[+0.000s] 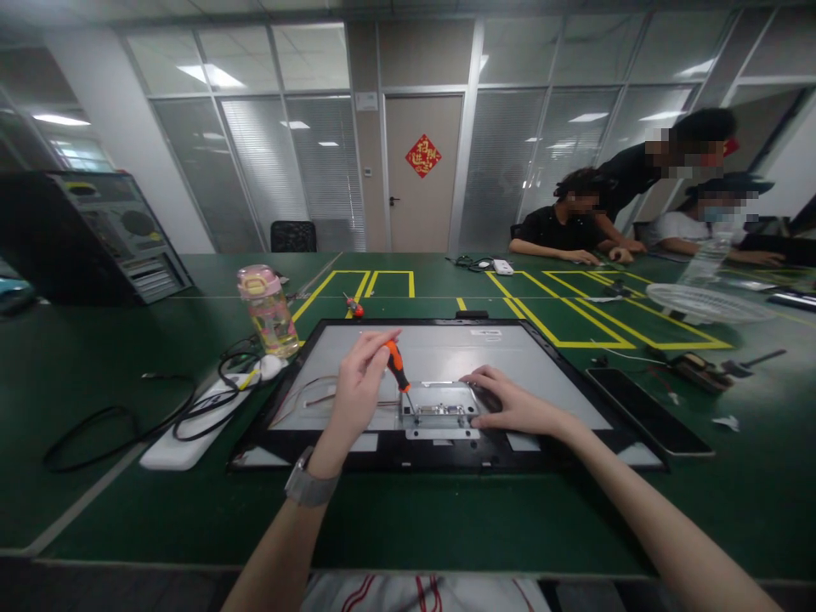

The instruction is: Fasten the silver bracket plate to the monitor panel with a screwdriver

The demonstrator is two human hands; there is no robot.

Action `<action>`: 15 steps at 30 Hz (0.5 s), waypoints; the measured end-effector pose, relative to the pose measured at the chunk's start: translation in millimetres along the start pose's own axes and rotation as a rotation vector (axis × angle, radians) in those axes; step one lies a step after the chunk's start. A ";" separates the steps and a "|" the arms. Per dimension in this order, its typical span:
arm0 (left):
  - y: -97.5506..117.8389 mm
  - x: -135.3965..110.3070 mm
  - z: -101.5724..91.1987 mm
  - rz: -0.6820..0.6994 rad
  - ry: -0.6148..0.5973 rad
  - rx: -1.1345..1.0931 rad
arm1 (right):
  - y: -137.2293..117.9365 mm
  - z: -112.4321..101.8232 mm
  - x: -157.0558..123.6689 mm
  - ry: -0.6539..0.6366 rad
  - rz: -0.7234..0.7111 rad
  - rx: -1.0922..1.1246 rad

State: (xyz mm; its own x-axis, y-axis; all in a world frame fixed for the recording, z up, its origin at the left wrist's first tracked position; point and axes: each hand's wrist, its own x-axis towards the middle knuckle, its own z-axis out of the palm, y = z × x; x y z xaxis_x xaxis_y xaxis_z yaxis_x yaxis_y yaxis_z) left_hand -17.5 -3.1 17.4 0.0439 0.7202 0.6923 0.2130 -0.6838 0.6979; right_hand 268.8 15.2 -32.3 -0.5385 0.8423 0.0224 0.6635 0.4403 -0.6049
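Observation:
My left hand (360, 374) is closed around an orange and black screwdriver (398, 369), its shaft pointing down. The screwdriver's tip meets the left part of a metal bracket (439, 396) with a circuit board along its front edge; whether it sits in a screw cannot be made out. My right hand (510, 401) grips the bracket's right end, thumb at the front and fingers on top. Under both hands a display panel (529, 357) lies flat, grey with a black frame. Thin wires (319, 401) run across it to the left of the bracket.
Left are a white power strip (182, 446) with black cables, a pink-lidded bottle (268, 310) and a computer case (95, 238). A small red-handled tool (354, 307) lies behind the panel. Right are a dark flat slab (647, 410) and a power tool (698, 370). Several people sit or lean far right.

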 end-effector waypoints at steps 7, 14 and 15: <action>1.1 -3.4 2.9 0.027 0.008 0.016 | -2.1 0.2 -0.4 0.002 -0.018 -0.009; 0.9 -3.9 2.2 -0.001 -0.060 -0.072 | -2.5 0.9 -0.2 0.004 -0.017 -0.018; 0.1 -3.9 2.6 0.003 -0.049 -0.058 | -2.0 1.2 -0.1 0.009 -0.024 -0.021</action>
State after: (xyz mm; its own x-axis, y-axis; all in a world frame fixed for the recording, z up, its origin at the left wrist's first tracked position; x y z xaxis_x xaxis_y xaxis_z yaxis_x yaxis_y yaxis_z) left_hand -15.2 -5.6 14.4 0.0926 0.7224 0.6853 0.1555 -0.6903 0.7066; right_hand 266.9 13.9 -32.1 -0.5497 0.8342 0.0434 0.6614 0.4663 -0.5874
